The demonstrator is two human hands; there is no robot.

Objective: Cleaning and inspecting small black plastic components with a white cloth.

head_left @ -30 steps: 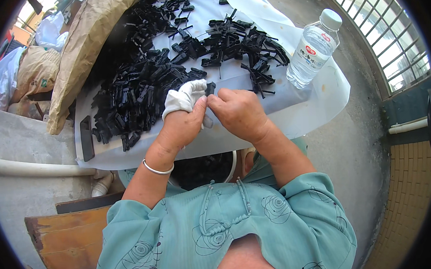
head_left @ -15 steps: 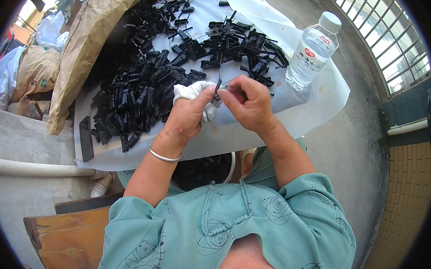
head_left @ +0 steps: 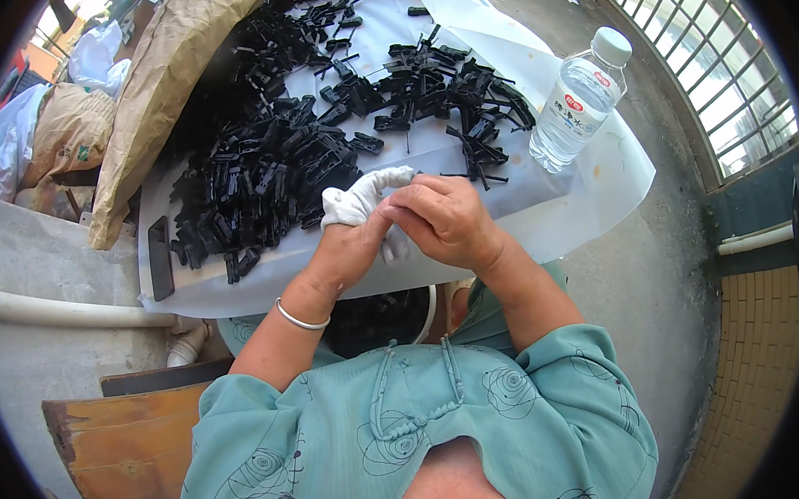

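My left hand has white cloth over its fingers, while the thumb is bare. Against that thumb and the covered fingers, my right hand is closed in a pinch. Whatever sits between the fingertips is hidden behind the right hand. Just beyond both hands, small black plastic clip-like parts lie in a large heap on the left side of the table. A second pile of black parts, with thin rods sticking out, lies farther right on the white sheet.
A clear water bottle with a white cap stands at the table's right. A black phone-like slab lies at the left edge, beside brown paper. Below the table edge is a round tub with dark contents. A barred window is at right.
My right hand has turned and closed in against my left thumb. The thin dark piece seen between the hands is now hidden. The cloth-covered left fingers have shifted and reach farther right.
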